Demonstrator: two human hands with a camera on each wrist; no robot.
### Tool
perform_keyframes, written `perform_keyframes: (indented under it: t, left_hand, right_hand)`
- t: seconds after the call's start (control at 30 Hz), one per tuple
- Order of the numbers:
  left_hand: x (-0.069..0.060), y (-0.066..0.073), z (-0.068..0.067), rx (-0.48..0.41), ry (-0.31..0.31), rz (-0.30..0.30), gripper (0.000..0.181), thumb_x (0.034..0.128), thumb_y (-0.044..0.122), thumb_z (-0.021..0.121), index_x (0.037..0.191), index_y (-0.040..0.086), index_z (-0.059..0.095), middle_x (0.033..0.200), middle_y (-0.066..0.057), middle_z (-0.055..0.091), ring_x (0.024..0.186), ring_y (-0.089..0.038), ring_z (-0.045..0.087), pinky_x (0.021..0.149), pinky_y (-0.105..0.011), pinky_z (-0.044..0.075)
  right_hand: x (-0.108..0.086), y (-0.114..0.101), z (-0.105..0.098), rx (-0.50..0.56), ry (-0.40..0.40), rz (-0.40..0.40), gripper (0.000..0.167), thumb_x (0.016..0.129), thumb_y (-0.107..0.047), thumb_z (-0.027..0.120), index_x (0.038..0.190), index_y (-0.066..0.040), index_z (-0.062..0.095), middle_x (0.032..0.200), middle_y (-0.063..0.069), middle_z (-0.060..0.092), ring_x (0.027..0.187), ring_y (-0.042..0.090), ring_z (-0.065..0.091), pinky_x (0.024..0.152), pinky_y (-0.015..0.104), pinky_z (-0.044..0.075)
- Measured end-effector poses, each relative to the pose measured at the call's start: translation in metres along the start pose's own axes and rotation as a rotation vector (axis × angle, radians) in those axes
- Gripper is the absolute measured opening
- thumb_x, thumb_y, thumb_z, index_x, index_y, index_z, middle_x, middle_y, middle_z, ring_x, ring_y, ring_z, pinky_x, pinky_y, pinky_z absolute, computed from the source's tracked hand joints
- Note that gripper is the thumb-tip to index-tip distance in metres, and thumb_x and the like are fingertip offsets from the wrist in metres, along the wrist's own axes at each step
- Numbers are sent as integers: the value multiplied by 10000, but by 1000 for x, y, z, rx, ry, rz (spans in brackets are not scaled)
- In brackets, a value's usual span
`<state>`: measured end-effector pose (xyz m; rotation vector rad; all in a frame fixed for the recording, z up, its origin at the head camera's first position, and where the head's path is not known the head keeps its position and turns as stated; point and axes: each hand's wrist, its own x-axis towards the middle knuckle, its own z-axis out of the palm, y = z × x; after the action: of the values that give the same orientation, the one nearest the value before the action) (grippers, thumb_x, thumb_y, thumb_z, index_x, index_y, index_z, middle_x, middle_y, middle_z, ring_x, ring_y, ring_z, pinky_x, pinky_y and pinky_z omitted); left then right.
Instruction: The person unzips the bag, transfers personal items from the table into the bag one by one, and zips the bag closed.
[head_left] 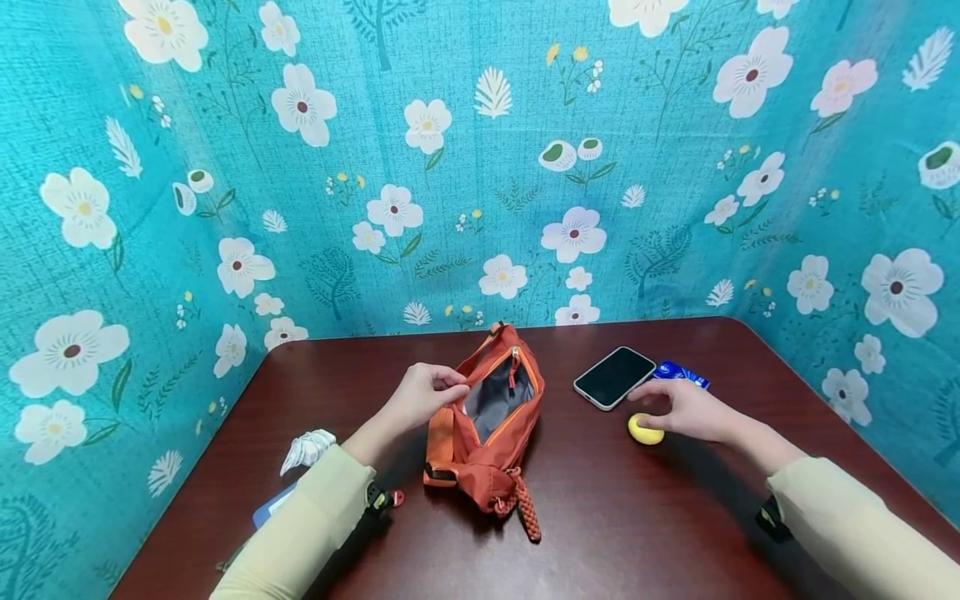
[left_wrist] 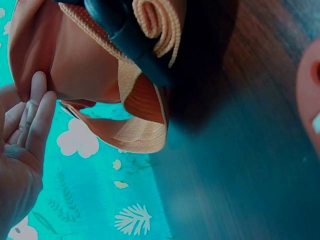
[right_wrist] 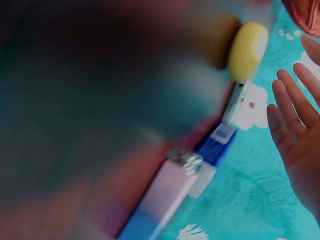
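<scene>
Bag [head_left: 519, 428] pinched at rim by L hand [head_left: 429, 392]; R hand [head_left: 686, 408] loose, ungripping, by yellow item [head_left: 645, 430]. Poss. probs: item rolls if nudged off-centre; bag sags if pinch slips.

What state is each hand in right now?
Left hand: closed, holding the edge of the orange bag.
Right hand: open, by the yellow ball, not gripping it.
</scene>
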<state>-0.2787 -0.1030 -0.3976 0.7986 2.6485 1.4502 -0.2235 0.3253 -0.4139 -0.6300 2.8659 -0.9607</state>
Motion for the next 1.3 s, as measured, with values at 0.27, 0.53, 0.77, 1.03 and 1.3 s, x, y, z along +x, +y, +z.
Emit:
perform_keyframes:
  t: [0.27,0.53,0.77,1.03,1.3]
  left_hand:
    - [2,-1,2,2,-3,-18,100,869,119,740,941,51,752,791,-5,692,723,-123,667,680,-276,556]
    - [2,0,2,9,1,-8,115,875,135,736,956,54,753,797,-1,689,726,-125,667,677,-276,557]
    - [0,0,2,8,5,-25,113,871,135,740,953,57,754,795,-3,686,720,-125,661,673,-275,557]
    - [0,-2,3,9,19,-25,105,866,118,744,945,50,754,792,-8,685,706,-129,655,665,-274,558]
    - [0,-3,3,5,14,-30,102,867,127,744,939,57,755,788,-1,690,694,-126,648,659,-273,556]
  right_hand:
    - [-5,16,6,2,-12,42,517,801,-256,808,1228,-28,623,1173,155,637,1066,372,598,801,399,548]
    - [-5,20,14,-27,-27,18,566,765,-232,835,1248,-43,608,1187,147,623,1065,350,569,822,449,524]
    - [-3,24,17,-47,-39,-12,562,749,-209,847,1234,-46,614,1156,108,628,1016,284,575,794,381,514]
    - [0,27,17,-36,-51,-7,486,745,-199,847,1172,-75,650,1109,49,639,1009,265,561,787,356,504]
    - [0,27,16,-45,-56,6,482,750,-237,844,1168,-91,655,1093,26,640,992,239,561,768,333,507]
